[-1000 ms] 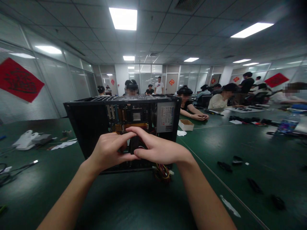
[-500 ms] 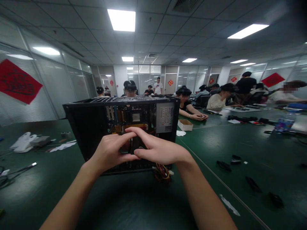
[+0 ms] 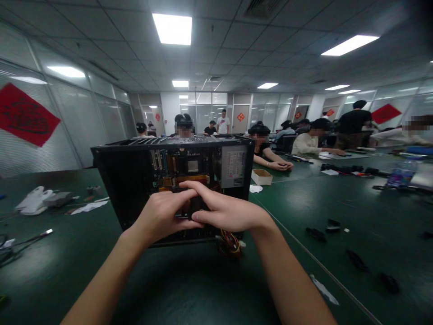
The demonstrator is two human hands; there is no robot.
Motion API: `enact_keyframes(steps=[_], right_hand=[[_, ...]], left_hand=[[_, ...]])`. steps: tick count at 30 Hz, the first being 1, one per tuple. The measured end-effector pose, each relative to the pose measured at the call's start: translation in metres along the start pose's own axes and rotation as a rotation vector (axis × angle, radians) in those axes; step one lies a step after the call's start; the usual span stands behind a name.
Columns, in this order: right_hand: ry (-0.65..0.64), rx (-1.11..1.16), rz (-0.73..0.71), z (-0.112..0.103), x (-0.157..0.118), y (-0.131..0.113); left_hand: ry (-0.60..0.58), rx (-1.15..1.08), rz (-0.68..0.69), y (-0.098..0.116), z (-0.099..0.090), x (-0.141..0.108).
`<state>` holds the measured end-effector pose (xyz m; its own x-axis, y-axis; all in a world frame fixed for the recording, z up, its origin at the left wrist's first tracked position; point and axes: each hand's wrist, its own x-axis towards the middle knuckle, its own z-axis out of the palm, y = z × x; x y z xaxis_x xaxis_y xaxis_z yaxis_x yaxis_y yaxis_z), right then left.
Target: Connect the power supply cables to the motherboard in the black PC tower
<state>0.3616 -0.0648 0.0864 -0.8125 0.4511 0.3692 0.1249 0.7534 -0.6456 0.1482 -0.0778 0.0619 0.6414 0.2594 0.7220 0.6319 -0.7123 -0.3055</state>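
Observation:
A black computer case point(image 3: 250, 176) stands open-sided on the green table, with its circuit board point(image 3: 179, 164) and power supply point(image 3: 233, 167) showing. In front of it, my left hand point(image 3: 165, 212) and my right hand point(image 3: 223, 210) meet at the fingertips. Their thumbs touch or overlap below, and the fingers meet above, leaving a gap through which dark parts of the case show. The visible fingers are stretched out, and I see nothing held in either hand. A bundle of coloured wires point(image 3: 230, 246) hangs at the case's lower right.
A small open box point(image 3: 262, 177) and crumpled paper point(image 3: 256, 188) lie right of the case. Several black pieces point(image 3: 356, 261) are scattered further right. At left are a white plastic bag point(image 3: 34, 201) and a cable point(image 3: 27, 246). Several people sit around the far table.
My joined hands have shifted slightly right in view and stay touching. In the right background, a standing person in black has moved a little right.

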Motion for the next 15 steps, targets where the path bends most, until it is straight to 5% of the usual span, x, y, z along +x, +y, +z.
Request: enact_keyframes(steps=[15], right_hand=[[0.008, -0.011, -0.003, 0.0044, 0.0036, 0.0057]], left_hand=[[-0.031, -0.032, -0.035, -0.0013, 0.0070, -0.0046]])
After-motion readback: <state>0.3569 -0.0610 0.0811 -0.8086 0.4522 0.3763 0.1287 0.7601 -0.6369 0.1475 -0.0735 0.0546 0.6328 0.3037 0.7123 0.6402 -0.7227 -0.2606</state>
